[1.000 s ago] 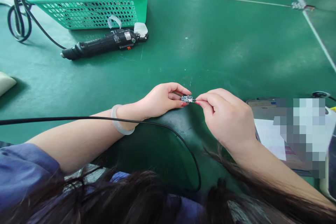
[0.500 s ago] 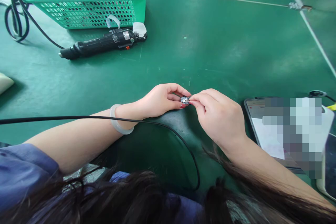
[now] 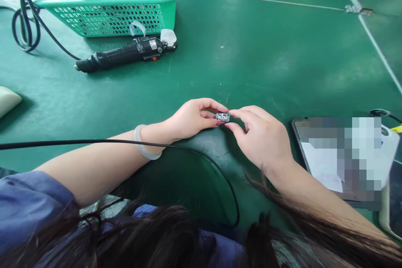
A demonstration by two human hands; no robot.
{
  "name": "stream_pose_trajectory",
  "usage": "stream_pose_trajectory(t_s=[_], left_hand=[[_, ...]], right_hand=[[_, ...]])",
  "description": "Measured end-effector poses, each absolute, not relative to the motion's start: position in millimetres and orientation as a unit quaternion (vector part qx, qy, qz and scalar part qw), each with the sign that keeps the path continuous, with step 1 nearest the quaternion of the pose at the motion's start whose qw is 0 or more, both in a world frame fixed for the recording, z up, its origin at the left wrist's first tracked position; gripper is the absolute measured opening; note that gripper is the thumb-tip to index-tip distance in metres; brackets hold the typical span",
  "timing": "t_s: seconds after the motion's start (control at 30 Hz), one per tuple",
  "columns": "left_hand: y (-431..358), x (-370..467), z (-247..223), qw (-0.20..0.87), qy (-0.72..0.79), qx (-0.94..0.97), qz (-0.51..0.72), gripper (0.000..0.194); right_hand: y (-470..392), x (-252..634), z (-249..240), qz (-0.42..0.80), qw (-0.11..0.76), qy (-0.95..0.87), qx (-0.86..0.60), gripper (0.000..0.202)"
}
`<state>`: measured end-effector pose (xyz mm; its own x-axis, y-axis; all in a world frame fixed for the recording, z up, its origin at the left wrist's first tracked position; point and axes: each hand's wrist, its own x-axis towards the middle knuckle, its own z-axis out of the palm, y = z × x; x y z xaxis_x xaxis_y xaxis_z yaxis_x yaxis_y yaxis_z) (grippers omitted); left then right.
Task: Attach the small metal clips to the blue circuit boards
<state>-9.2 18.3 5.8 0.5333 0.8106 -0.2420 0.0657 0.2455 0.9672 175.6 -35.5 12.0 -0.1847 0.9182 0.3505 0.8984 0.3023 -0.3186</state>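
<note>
We're pinching the small part (image 3: 222, 117) with our left hand (image 3: 191, 119), right hand (image 3: 265, 136) curving in beside it (gripping? can't tell).

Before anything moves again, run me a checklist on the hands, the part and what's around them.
1. Small component held: ok; the left hand has it between thumb and fingers.
2. Right hand at the part: ok; its thumb and index tips are at the component's right end.
3. Firm right-hand grip: cannot tell; the contact is too small to read.
4. Component's inner pieces seated: cannot tell; detail is too fine.
5. Left forearm unobstructed in view: not ok; a black cable crosses in front of it.
6. Black power tool set down: ok; it lies beside the green basket.
</note>
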Motion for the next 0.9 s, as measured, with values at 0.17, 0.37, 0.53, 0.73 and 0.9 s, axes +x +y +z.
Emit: stream_pose_trajectory(t_s=[0.17, 0.37, 0.53, 0.73, 0.9], left_hand=[[19, -10, 6, 0.687, 0.396, 0.543, 0.276, 0.026], [18, -9, 6, 0.694, 0.406, 0.521, 0.286, 0.035], [18, -9, 7, 0.717, 0.397, 0.488, 0.301, 0.040], [13, -6, 8, 0.743, 0.398, 0.434, 0.319, 0.034], [4, 0, 13, 0.760, 0.417, 0.377, 0.325, 0.020]], right_hand=[[-32, 174, 9, 0.063, 0.257, -0.761, -0.592, 0.014], [-31, 173, 6, 0.083, 0.277, -0.752, -0.592, 0.013], [-31, 170, 7, 0.077, 0.293, -0.753, -0.584, 0.013], [-31, 167, 4, 0.029, 0.303, -0.755, -0.581, 0.013], [-31, 163, 1, -0.005, 0.282, -0.772, -0.569, 0.016]])
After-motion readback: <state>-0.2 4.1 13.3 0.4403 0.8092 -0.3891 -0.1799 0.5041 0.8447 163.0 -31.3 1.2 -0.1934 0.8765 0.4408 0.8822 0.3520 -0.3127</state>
